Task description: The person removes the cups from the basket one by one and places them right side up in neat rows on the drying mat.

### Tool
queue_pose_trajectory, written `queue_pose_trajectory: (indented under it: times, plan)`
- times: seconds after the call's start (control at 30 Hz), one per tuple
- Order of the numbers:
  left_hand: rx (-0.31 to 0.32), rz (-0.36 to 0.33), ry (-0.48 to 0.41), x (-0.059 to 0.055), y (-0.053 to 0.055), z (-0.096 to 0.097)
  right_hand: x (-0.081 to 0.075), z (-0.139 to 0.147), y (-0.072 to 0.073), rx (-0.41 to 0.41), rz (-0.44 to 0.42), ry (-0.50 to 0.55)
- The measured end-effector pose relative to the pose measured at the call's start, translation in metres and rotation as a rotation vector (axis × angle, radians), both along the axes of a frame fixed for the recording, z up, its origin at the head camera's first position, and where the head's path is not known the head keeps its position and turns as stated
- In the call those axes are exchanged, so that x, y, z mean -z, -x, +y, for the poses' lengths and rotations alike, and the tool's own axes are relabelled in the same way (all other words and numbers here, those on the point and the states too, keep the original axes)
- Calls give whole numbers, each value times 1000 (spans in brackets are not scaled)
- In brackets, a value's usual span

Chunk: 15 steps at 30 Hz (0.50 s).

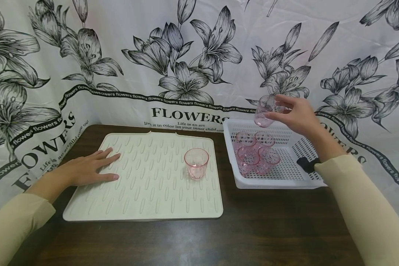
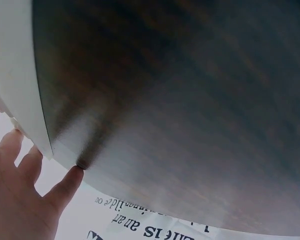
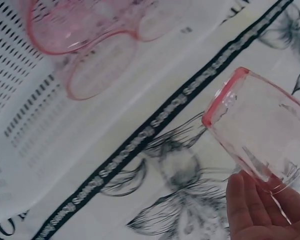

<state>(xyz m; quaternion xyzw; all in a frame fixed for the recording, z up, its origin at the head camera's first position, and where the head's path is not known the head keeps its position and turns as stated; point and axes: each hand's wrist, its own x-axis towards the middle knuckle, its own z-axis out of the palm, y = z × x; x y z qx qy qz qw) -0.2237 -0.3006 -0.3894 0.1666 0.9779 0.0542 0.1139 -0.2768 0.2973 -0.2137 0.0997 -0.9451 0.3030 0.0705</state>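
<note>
My right hand [image 1: 297,114] pinches a clear pink-tinted drinking glass [image 1: 263,117] between thumb and fingers, above the back of a white plastic basket [image 1: 279,183]. The right wrist view shows the held glass [image 3: 270,130] tilted, with its pink rim away from the fingers. Several similar pink glasses [image 1: 268,159] stand together in the basket's left part. Another pink-rimmed glass [image 1: 197,164] stands upright on the right side of a cream ridged mat [image 1: 146,199]. My left hand [image 1: 86,170] rests with spread fingers on the mat's left edge.
Both mat and basket lie on a dark brown wooden table [image 1: 186,240], the basket to the mat's right. A white flower-printed cloth [image 1: 119,107] hangs behind and at the sides. A small black object [image 1: 306,164] shows beside my right wrist, over the basket.
</note>
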Motion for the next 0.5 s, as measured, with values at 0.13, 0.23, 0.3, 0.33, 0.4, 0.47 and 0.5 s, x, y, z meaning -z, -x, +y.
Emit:
queue_pose_trajectory:
  times: [0.13,0.23,0.3,0.33,0.4,0.47,0.5]
  plan:
    - [-3,-3,4,0,-1,0,-4,-13,-4,-35,18,8]
    - [-5,-4,0,0,-1,0,-5,-22,-5,-62,29,14]
    - [-5,-3,-1,0,-1,0,-5,-28,-5,-83,36,17]
    - [-6,-2,-2,-1,-1,1,-5,-31,-5,-93,39,16]
    - [-7,-2,-2,-1,-1,1,-5,-36,-4,-112,49,15]
    - [-7,-3,-2,-1,-1,1,-4,-41,-3,-131,60,9]
    - [-8,-4,-5,-1,-1,1,-3,-44,-3,-141,64,4]
